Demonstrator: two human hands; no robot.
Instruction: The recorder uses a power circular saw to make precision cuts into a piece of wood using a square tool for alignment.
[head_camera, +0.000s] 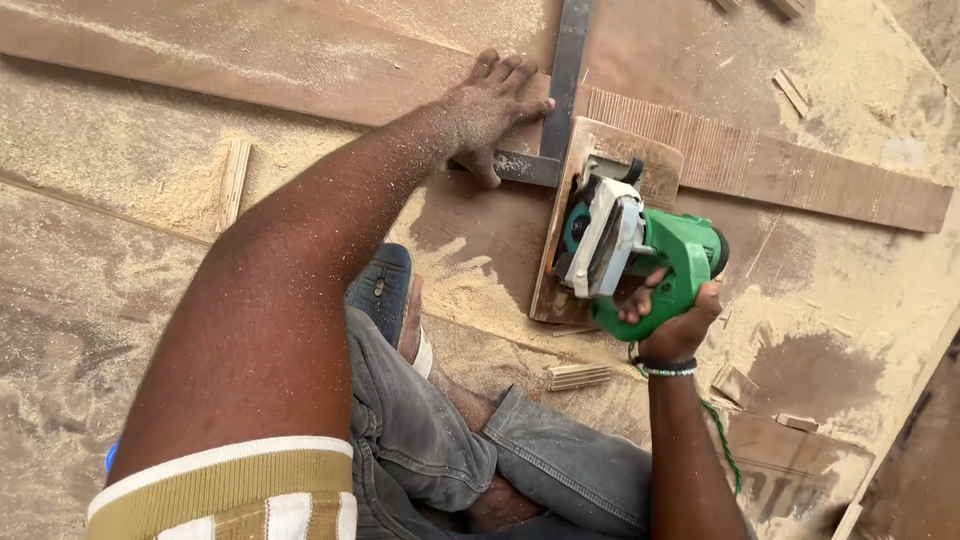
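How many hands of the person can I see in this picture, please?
2. The left hand lies flat on the board, touching the metal square; the right hand grips the green power tool. None seems hidden.

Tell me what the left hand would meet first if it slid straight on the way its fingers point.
The left hand points up and slightly right; its fingertips look almost at the dark metal square, so that blade likely comes first, though depth is unclear.
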